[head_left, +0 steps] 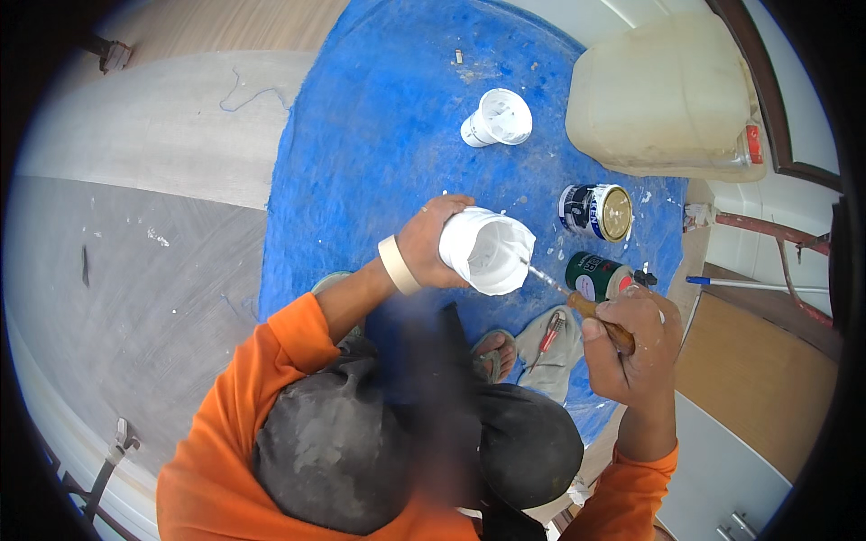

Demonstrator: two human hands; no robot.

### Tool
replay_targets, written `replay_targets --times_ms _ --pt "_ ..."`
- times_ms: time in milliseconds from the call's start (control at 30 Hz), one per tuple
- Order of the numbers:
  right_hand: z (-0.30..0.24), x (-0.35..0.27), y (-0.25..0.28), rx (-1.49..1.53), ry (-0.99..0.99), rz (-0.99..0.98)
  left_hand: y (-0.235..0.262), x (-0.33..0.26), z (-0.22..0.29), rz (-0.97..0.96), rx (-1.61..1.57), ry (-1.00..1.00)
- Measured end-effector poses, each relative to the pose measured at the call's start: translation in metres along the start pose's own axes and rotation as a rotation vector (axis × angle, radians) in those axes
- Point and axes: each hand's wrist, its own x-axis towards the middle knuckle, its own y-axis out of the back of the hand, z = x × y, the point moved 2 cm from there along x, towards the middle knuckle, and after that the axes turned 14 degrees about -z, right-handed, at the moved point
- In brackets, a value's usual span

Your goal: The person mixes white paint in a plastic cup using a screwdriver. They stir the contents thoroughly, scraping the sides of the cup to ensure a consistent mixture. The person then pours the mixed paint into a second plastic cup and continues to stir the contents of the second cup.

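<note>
My left hand is wrapped round a white plastic cup, tilted so that its whitish inside shows. My right hand grips the wooden handle of a thin metal-shafted tool. The shaft reaches to the cup's rim, its tip at or just inside the opening; the kind of tool is not clear. Around my left wrist sits a cream band like a roll of masking tape. Just beyond the tool's shaft, a dark green can lies on the blue sheet.
A blue sheet covers the floor. On it are another white cup, a small paint tin and a grey cloth with a red-handled screwdriver. A large cloudy jerrycan stands far right, near a red metal frame.
</note>
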Motion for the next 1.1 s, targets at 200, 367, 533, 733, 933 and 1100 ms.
replay_targets --times_ms 200,367,533,733,933,1100 --pt "-0.003 -0.003 -0.001 -0.051 0.022 0.042 0.002 0.002 0.0 0.0 0.071 -0.136" --pt "0.002 -0.014 -0.008 0.032 -0.055 0.057 0.001 0.002 -0.002 0.011 0.086 -0.121" --pt "-0.003 -0.014 -0.008 -0.129 -0.042 0.154 -0.001 -0.004 -0.007 0.023 0.062 -0.114" --pt "-0.006 -0.008 -0.002 0.036 0.039 -0.008 0.004 -0.002 0.001 -0.014 0.053 -0.099" --pt "-0.007 -0.002 -0.009 0.033 0.122 0.011 0.003 -0.001 0.002 -0.062 0.002 -0.035" --pt "-0.005 0.001 -0.002 0.105 0.097 0.04 0.005 -0.004 -0.002 -0.07 -0.051 -0.005"
